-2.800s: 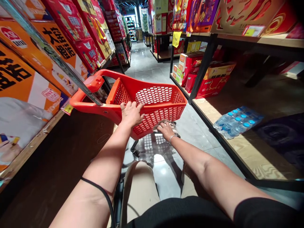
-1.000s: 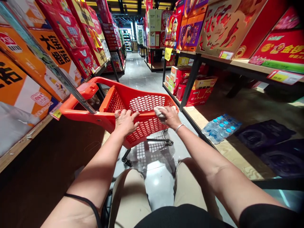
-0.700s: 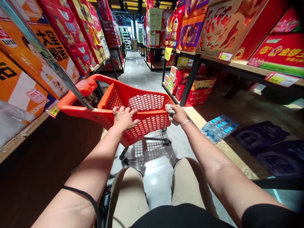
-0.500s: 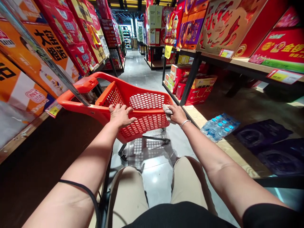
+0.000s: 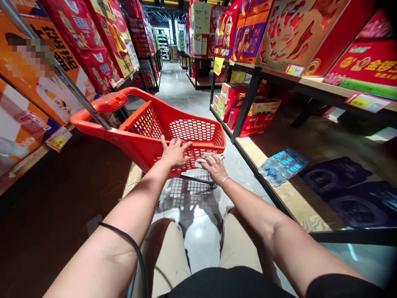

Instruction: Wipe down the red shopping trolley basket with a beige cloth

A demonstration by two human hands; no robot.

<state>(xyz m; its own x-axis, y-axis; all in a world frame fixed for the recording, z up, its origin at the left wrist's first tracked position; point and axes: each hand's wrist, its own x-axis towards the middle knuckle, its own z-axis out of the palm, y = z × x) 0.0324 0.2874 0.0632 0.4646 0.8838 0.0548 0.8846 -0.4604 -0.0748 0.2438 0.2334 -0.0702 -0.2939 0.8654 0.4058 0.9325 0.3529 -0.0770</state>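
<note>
A red-orange plastic shopping cart [image 5: 136, 150] with perforated walls stands turned sideways in front of me. My left hand [image 5: 175, 154] is open, its fingers spread at the near rim of the basket; whether it presses on the rim I cannot tell. Lower and to the right, my right hand [image 5: 214, 166] holds a crumpled pale grey cloth [image 5: 203, 159] beside the cart's near wall, partly covering it. A metal pole [image 5: 72, 87] rises from the handle end of the cart toward the upper left. The basket's floor is mostly hidden.
Shelves of gift boxes line both sides of the aisle [image 5: 176, 80]. On the low right shelf lies a shrink-wrapped pack of water bottles [image 5: 283, 166], near dark purple packs [image 5: 336, 176]. Orange cartons [image 5: 66, 99] stand at left. A black cord [image 5: 124, 236] crosses my left forearm.
My left hand has moved right along the rim. My right hand, with the cloth, has come off the rim's right corner, down and left along the near wall. The cart sits slightly differently in view.
</note>
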